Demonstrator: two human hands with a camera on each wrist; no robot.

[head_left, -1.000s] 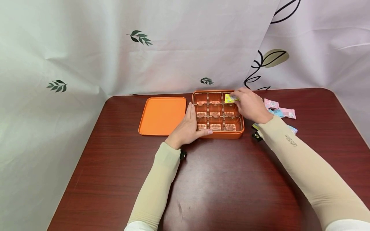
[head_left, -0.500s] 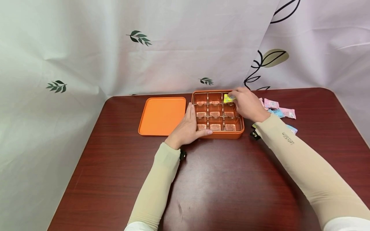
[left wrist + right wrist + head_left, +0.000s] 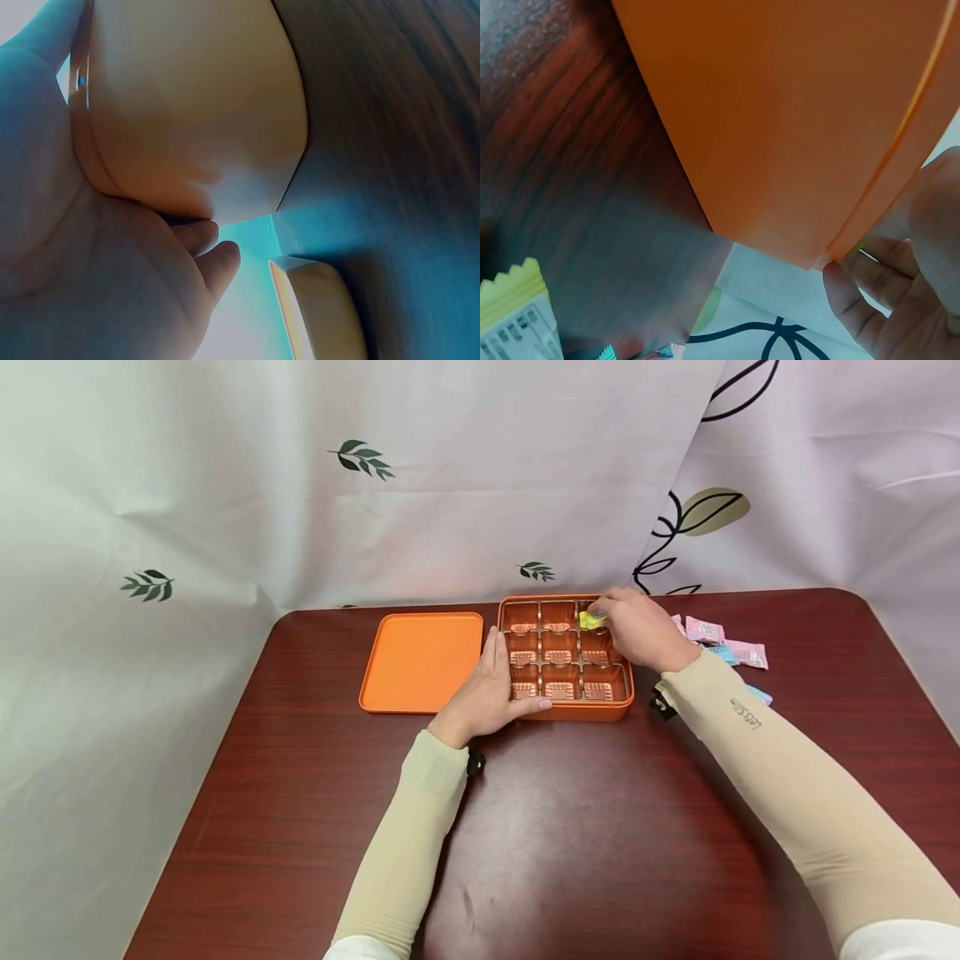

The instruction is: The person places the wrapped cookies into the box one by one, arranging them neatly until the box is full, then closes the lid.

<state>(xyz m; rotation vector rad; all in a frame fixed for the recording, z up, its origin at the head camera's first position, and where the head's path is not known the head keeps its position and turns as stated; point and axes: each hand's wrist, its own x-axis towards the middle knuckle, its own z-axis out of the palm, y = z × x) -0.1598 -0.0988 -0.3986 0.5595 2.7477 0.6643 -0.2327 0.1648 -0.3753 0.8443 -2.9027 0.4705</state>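
Right hand [image 3: 641, 628] pinches a small yellow plastic-wrapped packet [image 3: 590, 621] between its fingertips, at the far-right compartment of an orange rectangular box [image 3: 577, 713] with a shiny copper-coloured insert. Left hand [image 3: 486, 692], fingers straight and thumb spread apart, touches the box beside it; just left of that hand lies a flat orange lid [image 3: 422, 662]. Beyond the right hand's wrist, pink wrapped packets [image 3: 705, 630] lie rightward.

A pale cloth [image 3: 465, 410] fills the upper frame, printed with dark-green sprigs [image 3: 363, 458] left and centre and an olive leaf [image 3: 718, 512] upper right; below spreads a reddish-brown tabletop [image 3: 585, 827].
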